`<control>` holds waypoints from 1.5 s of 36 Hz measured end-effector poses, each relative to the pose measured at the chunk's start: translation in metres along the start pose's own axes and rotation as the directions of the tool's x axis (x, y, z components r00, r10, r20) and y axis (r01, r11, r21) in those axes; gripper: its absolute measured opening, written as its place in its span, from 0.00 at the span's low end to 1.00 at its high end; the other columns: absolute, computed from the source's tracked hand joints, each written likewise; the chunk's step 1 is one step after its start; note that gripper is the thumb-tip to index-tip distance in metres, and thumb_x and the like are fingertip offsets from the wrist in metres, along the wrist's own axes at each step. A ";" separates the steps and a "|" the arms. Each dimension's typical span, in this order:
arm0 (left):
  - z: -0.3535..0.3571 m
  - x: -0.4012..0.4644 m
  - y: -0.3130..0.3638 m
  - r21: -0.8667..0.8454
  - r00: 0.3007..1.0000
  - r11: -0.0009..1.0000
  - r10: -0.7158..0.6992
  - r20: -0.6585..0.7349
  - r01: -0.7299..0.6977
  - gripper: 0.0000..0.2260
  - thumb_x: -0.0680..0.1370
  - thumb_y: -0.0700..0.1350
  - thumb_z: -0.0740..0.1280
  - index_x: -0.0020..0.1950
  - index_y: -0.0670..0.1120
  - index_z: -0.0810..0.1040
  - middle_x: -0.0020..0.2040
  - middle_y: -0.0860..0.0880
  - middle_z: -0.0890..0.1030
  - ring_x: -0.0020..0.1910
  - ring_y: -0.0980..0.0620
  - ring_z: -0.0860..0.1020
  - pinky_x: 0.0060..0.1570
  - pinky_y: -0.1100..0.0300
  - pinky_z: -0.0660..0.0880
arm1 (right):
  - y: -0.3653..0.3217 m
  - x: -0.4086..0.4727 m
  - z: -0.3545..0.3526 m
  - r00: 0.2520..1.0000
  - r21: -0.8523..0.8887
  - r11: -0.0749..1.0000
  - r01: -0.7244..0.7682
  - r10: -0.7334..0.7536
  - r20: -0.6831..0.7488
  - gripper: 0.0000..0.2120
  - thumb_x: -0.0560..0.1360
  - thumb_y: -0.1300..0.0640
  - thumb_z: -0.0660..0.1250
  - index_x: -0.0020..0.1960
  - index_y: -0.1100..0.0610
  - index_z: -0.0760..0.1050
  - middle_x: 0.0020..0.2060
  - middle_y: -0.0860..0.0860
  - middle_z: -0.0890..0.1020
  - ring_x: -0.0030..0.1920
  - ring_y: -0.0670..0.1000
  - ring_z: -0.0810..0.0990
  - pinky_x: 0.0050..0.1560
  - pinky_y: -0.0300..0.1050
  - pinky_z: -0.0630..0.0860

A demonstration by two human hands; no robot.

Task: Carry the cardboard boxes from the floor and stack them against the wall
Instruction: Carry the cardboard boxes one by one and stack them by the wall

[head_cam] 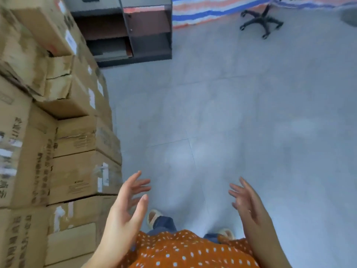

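A tall stack of brown cardboard boxes [58, 136] fills the left side of the view, several rows high, with printed text and white labels on their faces. My left hand [128, 206] hovers in front of me just right of the stack, fingers spread and holding nothing. My right hand [248, 204] is raised at the same height to the right, palm turned inward, fingers straight and empty. Neither hand touches a box. No loose box lies on the floor in view.
Grey tiled floor [231, 113] stretches ahead. A dark shelf unit [133, 33] stands at the back beside the stack. A black swivel-chair base [260, 20] and a striped tarp [208, 10] lie at the far right.
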State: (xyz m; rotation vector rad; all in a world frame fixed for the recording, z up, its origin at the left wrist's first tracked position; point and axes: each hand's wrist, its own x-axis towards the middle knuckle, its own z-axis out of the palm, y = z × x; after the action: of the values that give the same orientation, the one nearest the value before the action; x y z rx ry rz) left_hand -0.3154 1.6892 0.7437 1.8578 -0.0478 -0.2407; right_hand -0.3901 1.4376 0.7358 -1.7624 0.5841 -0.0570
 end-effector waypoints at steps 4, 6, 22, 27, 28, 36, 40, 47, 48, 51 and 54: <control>0.053 0.002 0.015 0.015 0.993 0.999 0.040 0.108 -0.042 0.19 0.68 0.72 0.62 0.59 0.76 0.68 0.55 0.63 0.79 0.55 0.60 0.78 0.53 0.68 0.75 | 0.018 -0.016 -0.054 0.991 0.035 0.998 -0.051 0.055 -0.119 0.15 0.76 0.42 0.62 0.62 0.32 0.69 0.55 0.29 0.77 0.58 0.37 0.77 0.54 0.28 0.73; 0.086 0.002 0.024 0.022 0.984 0.998 0.059 0.165 -0.063 0.18 0.69 0.70 0.63 0.59 0.76 0.68 0.55 0.62 0.79 0.55 0.59 0.79 0.53 0.67 0.75 | 0.027 -0.024 -0.085 0.979 0.031 0.997 -0.065 0.069 -0.191 0.14 0.75 0.42 0.63 0.60 0.31 0.70 0.55 0.29 0.77 0.57 0.35 0.77 0.50 0.24 0.71; 0.374 0.000 0.105 0.038 0.814 0.975 0.161 0.558 -0.219 0.17 0.68 0.62 0.61 0.56 0.75 0.70 0.56 0.65 0.78 0.55 0.62 0.78 0.52 0.68 0.76 | 0.102 -0.051 -0.319 0.811 0.196 0.969 -0.151 0.235 -0.536 0.18 0.77 0.48 0.61 0.66 0.40 0.67 0.56 0.30 0.76 0.57 0.34 0.76 0.50 0.23 0.69; 0.433 0.023 0.130 0.072 0.770 0.963 0.162 0.617 -0.259 0.16 0.69 0.61 0.61 0.55 0.77 0.69 0.57 0.67 0.77 0.56 0.64 0.77 0.52 0.73 0.74 | 0.117 -0.025 -0.358 0.779 0.245 0.955 -0.167 0.280 -0.561 0.21 0.78 0.62 0.61 0.66 0.42 0.67 0.56 0.31 0.77 0.57 0.35 0.77 0.50 0.24 0.69; 0.444 0.030 0.135 0.076 0.763 0.961 0.161 0.627 -0.265 0.16 0.70 0.58 0.62 0.54 0.77 0.69 0.56 0.68 0.76 0.56 0.65 0.77 0.52 0.75 0.73 | 0.119 -0.017 -0.365 0.773 0.249 0.953 -0.171 0.286 -0.566 0.22 0.78 0.62 0.61 0.66 0.42 0.67 0.56 0.31 0.77 0.57 0.35 0.77 0.50 0.24 0.70; 0.561 0.126 0.179 0.060 0.687 0.938 0.206 0.697 -0.342 0.27 0.77 0.44 0.66 0.51 0.81 0.67 0.54 0.73 0.75 0.55 0.70 0.75 0.49 0.80 0.69 | 0.119 0.086 -0.443 0.692 0.269 0.956 -0.119 0.274 -0.668 0.17 0.79 0.52 0.62 0.66 0.40 0.67 0.56 0.30 0.76 0.57 0.34 0.76 0.49 0.22 0.69; 0.621 0.180 0.228 0.001 0.639 0.929 0.254 0.726 -0.370 0.20 0.77 0.47 0.64 0.54 0.76 0.70 0.55 0.68 0.77 0.56 0.66 0.76 0.50 0.77 0.71 | 0.102 0.144 -0.488 0.626 0.300 0.952 -0.064 0.273 -0.730 0.18 0.77 0.45 0.63 0.66 0.40 0.68 0.56 0.31 0.77 0.58 0.36 0.77 0.50 0.24 0.70; 0.711 0.247 0.266 -0.007 0.549 0.934 0.216 0.807 -0.357 0.20 0.72 0.49 0.61 0.55 0.76 0.70 0.56 0.68 0.77 0.56 0.66 0.76 0.50 0.77 0.70 | 0.092 0.225 -0.554 0.585 0.325 0.937 -0.126 0.335 -0.738 0.18 0.73 0.49 0.59 0.62 0.36 0.66 0.54 0.34 0.79 0.56 0.31 0.74 0.48 0.20 0.68; 0.721 0.253 0.269 0.002 0.540 0.936 0.202 0.817 -0.353 0.20 0.72 0.49 0.61 0.55 0.75 0.70 0.55 0.68 0.77 0.56 0.65 0.76 0.50 0.77 0.70 | 0.092 0.233 -0.562 0.574 0.321 0.937 -0.138 0.340 -0.745 0.19 0.72 0.47 0.59 0.62 0.36 0.65 0.54 0.32 0.78 0.56 0.30 0.74 0.48 0.20 0.67; 0.757 0.271 0.276 0.031 0.522 0.939 0.163 0.837 -0.343 0.21 0.72 0.48 0.62 0.55 0.73 0.71 0.55 0.66 0.78 0.56 0.63 0.77 0.50 0.76 0.71 | 0.097 0.254 -0.591 0.537 0.337 0.925 -0.175 0.377 -0.754 0.18 0.74 0.49 0.59 0.62 0.37 0.65 0.54 0.32 0.78 0.54 0.28 0.74 0.47 0.19 0.67; 0.800 0.291 0.285 0.053 0.511 0.938 0.139 0.848 -0.342 0.20 0.72 0.48 0.62 0.55 0.73 0.71 0.54 0.67 0.78 0.56 0.64 0.77 0.51 0.76 0.71 | 0.111 0.278 -0.623 0.525 0.360 0.910 -0.208 0.414 -0.743 0.18 0.78 0.58 0.61 0.61 0.36 0.65 0.56 0.34 0.76 0.52 0.26 0.73 0.45 0.18 0.67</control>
State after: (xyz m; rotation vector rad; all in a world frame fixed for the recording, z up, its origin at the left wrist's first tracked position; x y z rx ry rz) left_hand -0.1569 0.8060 0.7515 1.7484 -1.0507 -0.9565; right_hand -0.3980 0.7464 0.7358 -1.2925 1.5096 -0.6943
